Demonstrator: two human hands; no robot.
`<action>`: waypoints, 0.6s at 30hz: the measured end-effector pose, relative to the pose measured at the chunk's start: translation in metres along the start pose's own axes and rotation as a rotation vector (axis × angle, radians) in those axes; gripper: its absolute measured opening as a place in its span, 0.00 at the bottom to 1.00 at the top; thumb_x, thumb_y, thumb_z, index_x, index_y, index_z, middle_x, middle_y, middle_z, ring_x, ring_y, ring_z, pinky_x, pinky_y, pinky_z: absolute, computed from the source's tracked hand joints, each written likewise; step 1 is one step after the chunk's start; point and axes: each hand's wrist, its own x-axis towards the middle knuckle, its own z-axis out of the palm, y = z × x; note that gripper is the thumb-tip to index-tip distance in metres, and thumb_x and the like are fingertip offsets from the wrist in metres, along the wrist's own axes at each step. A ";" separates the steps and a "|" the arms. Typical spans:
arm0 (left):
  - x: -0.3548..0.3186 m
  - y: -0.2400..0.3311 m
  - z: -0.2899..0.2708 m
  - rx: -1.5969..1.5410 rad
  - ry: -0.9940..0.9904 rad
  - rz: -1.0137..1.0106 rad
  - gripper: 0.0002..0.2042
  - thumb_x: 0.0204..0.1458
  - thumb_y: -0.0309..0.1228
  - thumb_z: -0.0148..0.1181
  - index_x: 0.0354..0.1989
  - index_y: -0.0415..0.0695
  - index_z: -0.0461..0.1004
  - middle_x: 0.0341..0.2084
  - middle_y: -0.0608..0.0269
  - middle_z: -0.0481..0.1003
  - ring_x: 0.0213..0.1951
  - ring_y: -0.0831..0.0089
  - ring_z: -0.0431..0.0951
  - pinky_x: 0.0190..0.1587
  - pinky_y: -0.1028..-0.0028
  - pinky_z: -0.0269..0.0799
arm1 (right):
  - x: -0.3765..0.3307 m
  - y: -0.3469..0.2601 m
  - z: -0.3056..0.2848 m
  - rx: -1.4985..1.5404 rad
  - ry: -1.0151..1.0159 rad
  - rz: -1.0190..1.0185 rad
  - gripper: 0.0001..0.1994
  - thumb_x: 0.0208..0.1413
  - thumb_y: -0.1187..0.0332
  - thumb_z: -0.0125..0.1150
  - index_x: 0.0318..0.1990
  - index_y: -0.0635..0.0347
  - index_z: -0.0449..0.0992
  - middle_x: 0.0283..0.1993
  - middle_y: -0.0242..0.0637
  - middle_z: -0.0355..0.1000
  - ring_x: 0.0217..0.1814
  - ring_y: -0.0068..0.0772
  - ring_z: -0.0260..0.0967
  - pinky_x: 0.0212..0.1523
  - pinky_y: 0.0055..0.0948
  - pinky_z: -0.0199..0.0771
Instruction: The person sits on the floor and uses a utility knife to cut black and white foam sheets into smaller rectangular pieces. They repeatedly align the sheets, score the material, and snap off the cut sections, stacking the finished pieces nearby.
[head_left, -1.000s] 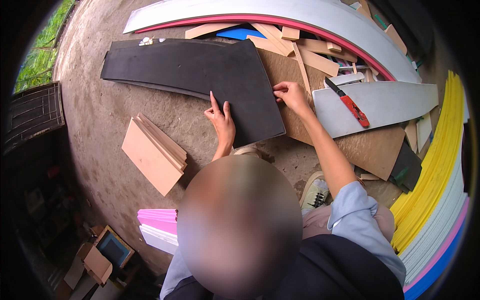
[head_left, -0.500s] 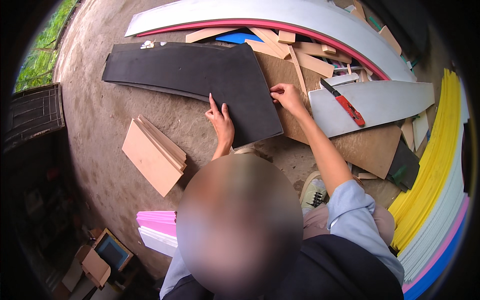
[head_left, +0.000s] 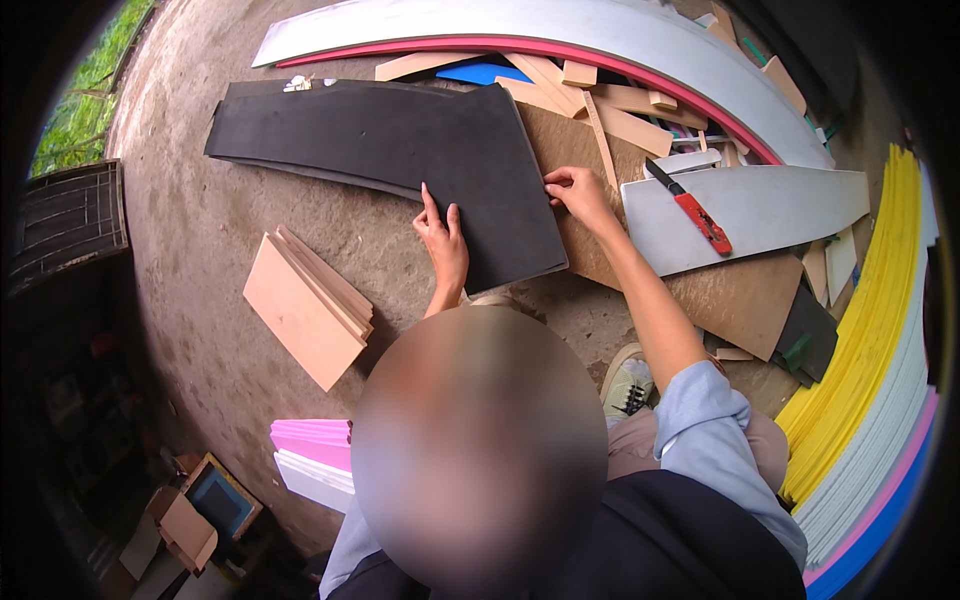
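A long black foam sheet (head_left: 400,150) lies across the upper middle of the frame on the dirt floor (head_left: 210,260), its right end overlapping a brown board (head_left: 720,300). A red-handled knife (head_left: 695,215) rests on a grey panel (head_left: 770,205) to the right; tan boards (head_left: 305,305) sit stacked at left. The left hand (head_left: 445,240) presses flat, fingers spread, on the sheet's lower edge, while the right hand (head_left: 575,190) pinches its right edge.

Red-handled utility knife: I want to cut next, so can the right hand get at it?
Probably yes: the red-handled utility knife lies uncovered on the grey sheet, just beyond the right hand.
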 end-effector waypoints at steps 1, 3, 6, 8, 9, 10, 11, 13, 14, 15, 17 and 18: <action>0.000 0.000 0.000 -0.006 0.001 -0.001 0.27 0.55 0.36 0.46 0.62 0.52 0.46 0.39 0.53 0.56 0.40 0.63 0.60 0.47 0.68 0.57 | 0.000 -0.001 0.000 -0.010 -0.008 0.009 0.08 0.45 0.76 0.58 0.34 0.67 0.74 0.27 0.36 0.74 0.24 0.21 0.70 0.26 0.19 0.71; 0.000 0.001 0.002 -0.017 -0.002 -0.005 0.27 0.55 0.36 0.47 0.62 0.52 0.46 0.39 0.52 0.56 0.40 0.63 0.60 0.47 0.69 0.57 | 0.000 0.000 -0.001 -0.025 0.001 0.004 0.07 0.45 0.76 0.58 0.34 0.67 0.74 0.27 0.36 0.74 0.23 0.21 0.71 0.26 0.19 0.70; 0.001 0.000 0.001 -0.008 -0.002 -0.012 0.27 0.55 0.35 0.47 0.62 0.51 0.46 0.39 0.52 0.56 0.40 0.63 0.59 0.47 0.69 0.57 | 0.000 -0.003 0.000 -0.035 -0.004 0.009 0.07 0.45 0.76 0.58 0.34 0.67 0.74 0.28 0.36 0.74 0.23 0.21 0.71 0.26 0.19 0.70; 0.001 0.000 0.000 0.016 -0.007 -0.007 0.27 0.55 0.35 0.47 0.62 0.51 0.46 0.39 0.52 0.56 0.40 0.63 0.59 0.47 0.69 0.56 | 0.000 -0.003 0.000 -0.027 -0.009 0.009 0.07 0.45 0.76 0.58 0.34 0.67 0.74 0.28 0.36 0.74 0.24 0.21 0.71 0.26 0.19 0.70; 0.001 0.000 0.001 0.019 -0.003 -0.004 0.27 0.55 0.35 0.47 0.62 0.51 0.46 0.39 0.52 0.56 0.40 0.63 0.59 0.47 0.69 0.57 | 0.000 -0.002 0.000 -0.017 -0.008 0.007 0.07 0.45 0.76 0.58 0.34 0.67 0.74 0.28 0.36 0.74 0.24 0.21 0.71 0.26 0.19 0.70; 0.001 0.001 0.002 0.022 0.000 -0.001 0.27 0.55 0.35 0.47 0.62 0.51 0.46 0.39 0.52 0.56 0.40 0.63 0.59 0.47 0.69 0.57 | 0.000 -0.001 -0.001 -0.007 -0.007 0.004 0.07 0.45 0.76 0.58 0.34 0.67 0.74 0.29 0.36 0.74 0.24 0.21 0.71 0.26 0.19 0.70; 0.001 0.001 0.003 0.025 0.003 0.002 0.27 0.55 0.35 0.47 0.62 0.50 0.46 0.39 0.52 0.56 0.39 0.64 0.59 0.47 0.69 0.57 | 0.001 0.000 -0.001 -0.009 -0.003 -0.002 0.07 0.45 0.76 0.58 0.34 0.68 0.74 0.29 0.37 0.74 0.24 0.22 0.71 0.26 0.19 0.71; 0.001 0.002 0.004 0.002 -0.002 0.003 0.27 0.54 0.36 0.47 0.62 0.50 0.46 0.39 0.52 0.55 0.40 0.63 0.58 0.48 0.68 0.55 | 0.000 0.001 -0.002 -0.012 0.008 -0.014 0.08 0.45 0.75 0.58 0.34 0.68 0.74 0.29 0.37 0.74 0.23 0.22 0.71 0.27 0.20 0.71; 0.002 0.000 0.004 -0.008 -0.002 0.004 0.27 0.54 0.36 0.47 0.62 0.50 0.46 0.40 0.52 0.55 0.41 0.63 0.58 0.49 0.67 0.55 | -0.001 -0.002 -0.001 -0.026 0.005 -0.008 0.08 0.45 0.75 0.58 0.34 0.67 0.74 0.29 0.37 0.74 0.24 0.23 0.71 0.27 0.20 0.71; 0.001 -0.002 0.004 0.027 -0.001 0.003 0.28 0.54 0.37 0.48 0.62 0.49 0.45 0.41 0.51 0.55 0.43 0.62 0.57 0.50 0.65 0.53 | -0.003 -0.004 -0.001 -0.039 0.004 -0.002 0.07 0.45 0.75 0.58 0.34 0.67 0.74 0.28 0.37 0.74 0.24 0.24 0.71 0.28 0.21 0.71; 0.000 -0.005 0.002 0.098 0.003 0.004 0.31 0.53 0.38 0.49 0.62 0.47 0.43 0.43 0.50 0.54 0.46 0.60 0.56 0.52 0.62 0.50 | -0.009 -0.010 -0.005 -0.163 0.090 -0.085 0.07 0.45 0.75 0.58 0.34 0.66 0.74 0.30 0.37 0.72 0.28 0.28 0.71 0.30 0.24 0.70; 0.000 0.003 0.002 0.179 0.054 0.038 0.33 0.51 0.39 0.51 0.62 0.45 0.42 0.46 0.49 0.52 0.48 0.59 0.54 0.53 0.60 0.48 | -0.015 -0.011 -0.018 -0.280 0.182 -0.170 0.08 0.45 0.74 0.58 0.34 0.65 0.74 0.31 0.38 0.71 0.31 0.30 0.70 0.33 0.25 0.69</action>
